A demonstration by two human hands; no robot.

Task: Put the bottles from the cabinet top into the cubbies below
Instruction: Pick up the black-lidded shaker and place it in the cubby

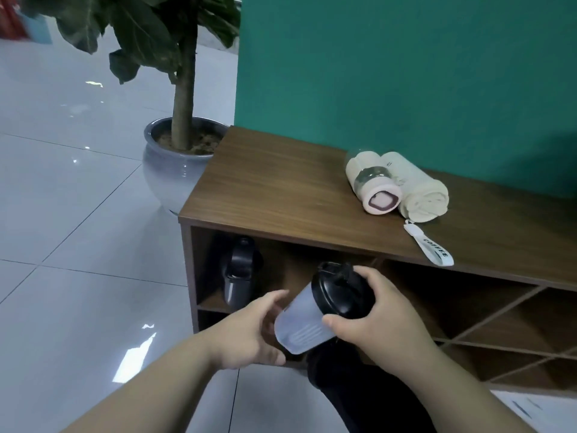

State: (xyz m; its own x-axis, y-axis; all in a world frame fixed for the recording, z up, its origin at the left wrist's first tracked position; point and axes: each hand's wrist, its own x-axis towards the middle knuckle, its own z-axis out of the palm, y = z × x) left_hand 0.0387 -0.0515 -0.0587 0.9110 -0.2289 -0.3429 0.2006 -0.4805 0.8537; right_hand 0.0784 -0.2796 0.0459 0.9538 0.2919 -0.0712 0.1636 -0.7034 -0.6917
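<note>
My right hand grips the black lid of a frosted shaker bottle, held tilted in front of the upper left cubby. My left hand is open, its fingers touching the bottle's lower body. A dark bottle stands inside that same cubby at its left. On the wooden cabinet top a cream bottle with a pink cap lies on its side, next to a rolled cream cloth sleeve with a white "COFFEE" strap.
A large potted plant stands on the tiled floor just left of the cabinet. A green wall backs the cabinet. Diagonal cubbies fill the cabinet's right side. My dark trouser leg is below the bottle.
</note>
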